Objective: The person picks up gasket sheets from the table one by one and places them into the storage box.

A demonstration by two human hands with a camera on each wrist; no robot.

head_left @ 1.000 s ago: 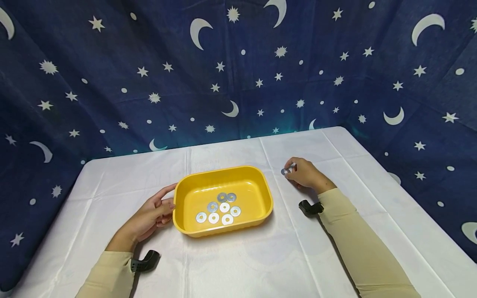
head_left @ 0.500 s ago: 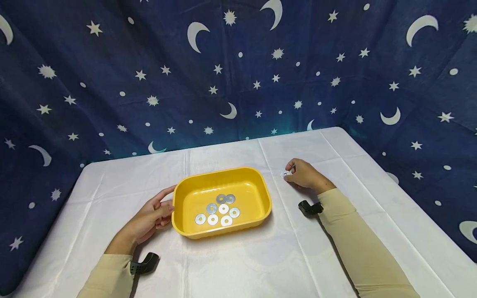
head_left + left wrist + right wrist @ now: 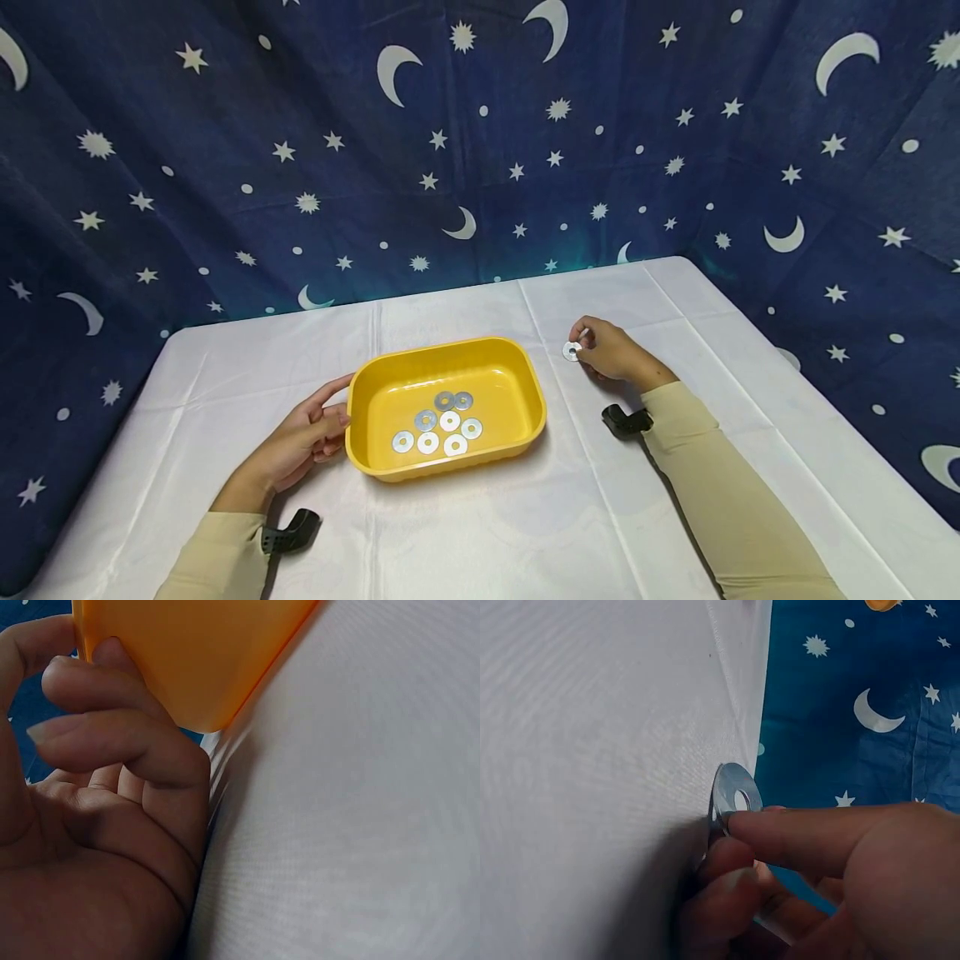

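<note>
A yellow rectangular tray (image 3: 517, 417) stands on the table, with several flat metal washers (image 3: 449, 421) lying loose on its floor. My left hand (image 3: 288, 442) holds the tray's left end, thumb at the rim. In the left wrist view the other fingers (image 3: 112, 742) curl beside the tray's outer wall (image 3: 202, 660). To the right of the tray, my right hand (image 3: 615, 350) pinches a washer (image 3: 739, 784) between thumb and finger. That washer is tilted, just at or above the cloth; whether it touches cannot be told.
A white cloth (image 3: 480, 533) with fold lines covers the table. Behind and at both sides hangs a dark blue curtain (image 3: 337, 192) with moons and stars. A black wrist mount (image 3: 291, 533) sits by the left wrist, and another mount (image 3: 624, 421) by the right.
The washer in my right hand has turned, its face now showing brighter and flatter to the head view. My left hand and the tray have stayed put.
</note>
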